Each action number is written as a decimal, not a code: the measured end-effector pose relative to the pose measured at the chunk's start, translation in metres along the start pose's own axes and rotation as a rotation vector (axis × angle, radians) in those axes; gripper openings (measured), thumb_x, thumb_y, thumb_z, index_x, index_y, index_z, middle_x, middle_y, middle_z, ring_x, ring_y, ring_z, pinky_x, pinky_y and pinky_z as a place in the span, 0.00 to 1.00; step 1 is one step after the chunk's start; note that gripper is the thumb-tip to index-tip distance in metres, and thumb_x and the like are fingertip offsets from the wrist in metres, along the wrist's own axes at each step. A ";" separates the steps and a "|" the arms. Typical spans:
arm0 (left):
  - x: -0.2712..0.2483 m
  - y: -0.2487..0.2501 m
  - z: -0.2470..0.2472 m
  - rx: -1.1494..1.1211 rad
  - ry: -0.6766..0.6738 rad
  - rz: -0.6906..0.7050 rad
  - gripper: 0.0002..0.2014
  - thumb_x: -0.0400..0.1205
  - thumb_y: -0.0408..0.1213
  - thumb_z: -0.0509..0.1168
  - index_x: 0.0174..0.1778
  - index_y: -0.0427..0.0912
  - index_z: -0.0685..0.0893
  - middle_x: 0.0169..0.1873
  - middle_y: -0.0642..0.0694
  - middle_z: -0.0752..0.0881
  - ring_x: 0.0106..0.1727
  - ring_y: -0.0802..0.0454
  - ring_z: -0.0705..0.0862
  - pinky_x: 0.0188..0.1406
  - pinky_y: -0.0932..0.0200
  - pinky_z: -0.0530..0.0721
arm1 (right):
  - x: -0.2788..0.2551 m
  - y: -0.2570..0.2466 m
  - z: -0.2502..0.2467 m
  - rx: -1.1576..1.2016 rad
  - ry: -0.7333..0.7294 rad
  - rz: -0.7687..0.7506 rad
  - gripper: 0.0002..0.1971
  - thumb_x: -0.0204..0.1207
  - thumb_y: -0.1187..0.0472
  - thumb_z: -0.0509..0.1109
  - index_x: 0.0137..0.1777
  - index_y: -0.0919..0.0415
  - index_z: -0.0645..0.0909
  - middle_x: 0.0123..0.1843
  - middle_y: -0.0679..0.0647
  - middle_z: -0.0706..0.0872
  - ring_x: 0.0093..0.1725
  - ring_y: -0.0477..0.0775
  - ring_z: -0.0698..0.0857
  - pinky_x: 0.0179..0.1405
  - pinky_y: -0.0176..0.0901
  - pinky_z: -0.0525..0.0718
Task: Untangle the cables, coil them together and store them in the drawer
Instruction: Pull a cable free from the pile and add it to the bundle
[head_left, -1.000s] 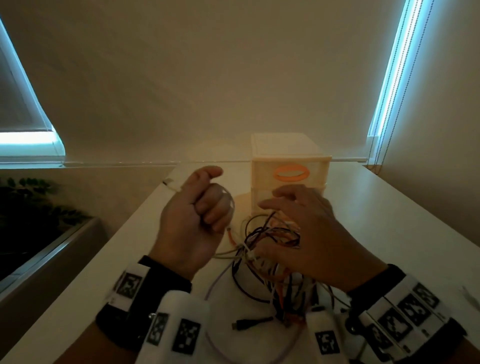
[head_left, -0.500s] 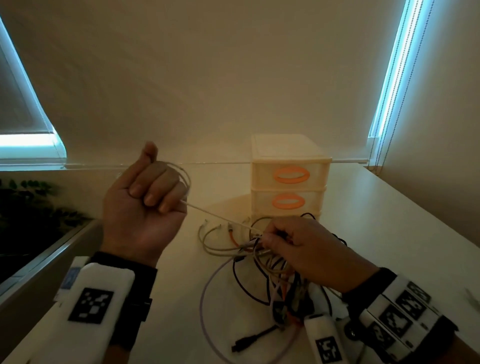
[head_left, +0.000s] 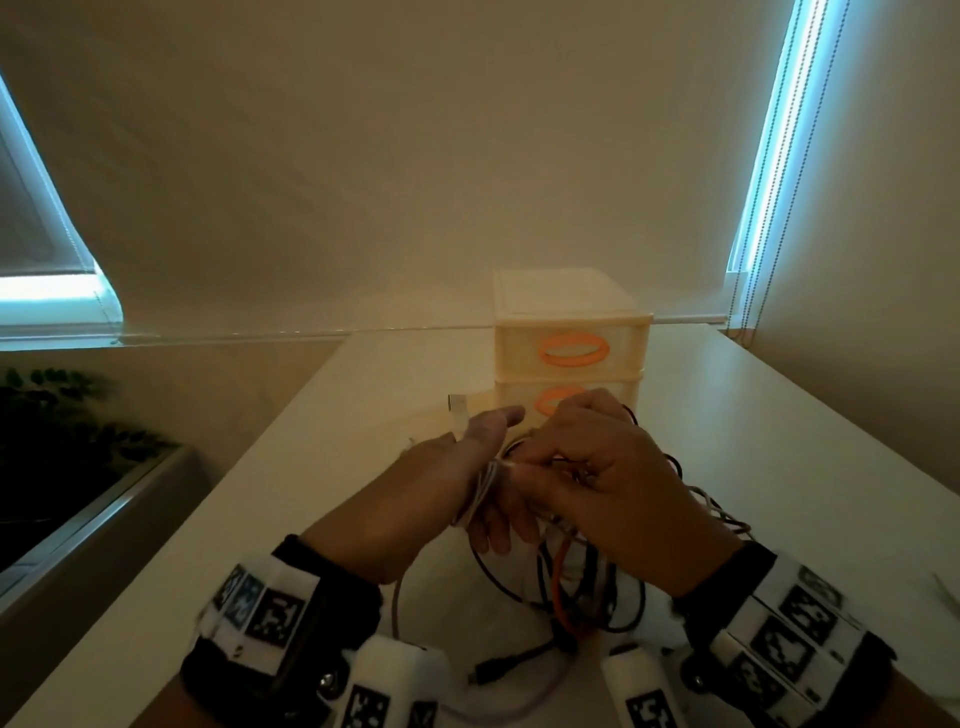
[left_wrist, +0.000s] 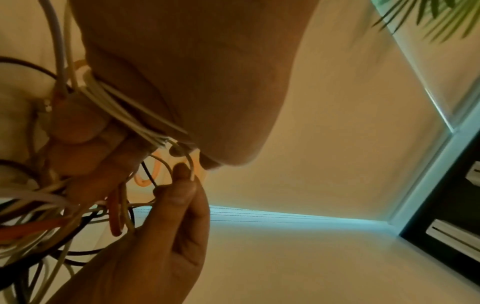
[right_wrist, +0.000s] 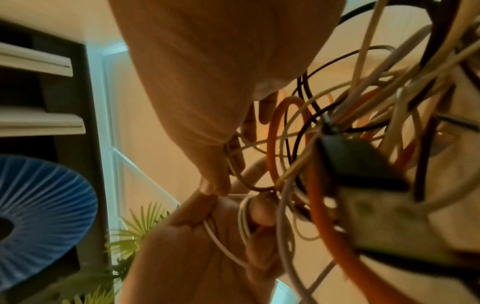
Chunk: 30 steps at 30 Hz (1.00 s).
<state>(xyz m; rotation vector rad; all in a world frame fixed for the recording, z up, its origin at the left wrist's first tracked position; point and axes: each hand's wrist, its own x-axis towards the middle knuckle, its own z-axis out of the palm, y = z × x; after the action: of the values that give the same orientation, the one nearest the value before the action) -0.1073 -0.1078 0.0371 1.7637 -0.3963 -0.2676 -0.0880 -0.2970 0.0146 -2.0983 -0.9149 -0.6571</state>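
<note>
A tangle of black, orange and white cables (head_left: 563, 587) lies on the white table (head_left: 779, 467) in front of a cream drawer unit (head_left: 571, 322) with orange handles; its drawers are shut. My left hand (head_left: 467, 483) has loops of a white cable (left_wrist: 116, 105) wound round its fingers, and the cable's USB plug (head_left: 458, 410) sticks up behind it. My right hand (head_left: 524, 467) meets the left hand above the tangle and pinches the same white cable (right_wrist: 244, 216) between thumb and fingertips (left_wrist: 182, 181). An orange cable (right_wrist: 272, 144) and a black plug (right_wrist: 358, 160) hang close to the right wrist.
A black micro-USB plug (head_left: 493, 670) lies on the table near my wrists. The table's left edge drops to a ledge with a dark plant (head_left: 62, 426). A wall and blinds stand behind the drawer unit. Bare tabletop lies right of the tangle.
My left hand, which had pulled the white cable out to the left, has come back to the right hand over the tangle. The right hand has lifted slightly.
</note>
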 end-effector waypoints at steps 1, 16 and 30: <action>0.001 -0.002 -0.001 0.016 0.040 0.004 0.22 0.90 0.56 0.48 0.77 0.58 0.74 0.35 0.37 0.90 0.32 0.47 0.85 0.35 0.57 0.82 | 0.000 -0.001 0.002 -0.033 -0.048 -0.045 0.06 0.79 0.45 0.72 0.46 0.41 0.90 0.44 0.35 0.85 0.58 0.50 0.77 0.60 0.51 0.75; 0.017 -0.003 -0.016 -0.968 0.385 0.212 0.11 0.92 0.35 0.53 0.55 0.40 0.82 0.30 0.47 0.80 0.29 0.52 0.81 0.29 0.61 0.82 | -0.007 0.017 0.005 -0.178 -0.133 0.132 0.30 0.73 0.21 0.55 0.39 0.46 0.84 0.38 0.40 0.80 0.47 0.41 0.78 0.52 0.44 0.72; 0.005 0.004 -0.067 -1.128 0.370 0.441 0.09 0.88 0.35 0.55 0.48 0.45 0.80 0.21 0.56 0.63 0.21 0.60 0.59 0.17 0.64 0.59 | -0.006 0.026 -0.020 -0.437 -0.309 0.332 0.31 0.62 0.18 0.53 0.40 0.41 0.84 0.42 0.36 0.76 0.52 0.39 0.70 0.68 0.50 0.63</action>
<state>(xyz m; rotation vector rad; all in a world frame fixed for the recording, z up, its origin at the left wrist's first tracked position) -0.0772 -0.0510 0.0559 0.5676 -0.2624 0.1509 -0.0748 -0.3278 0.0111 -2.7210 -0.5895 -0.3857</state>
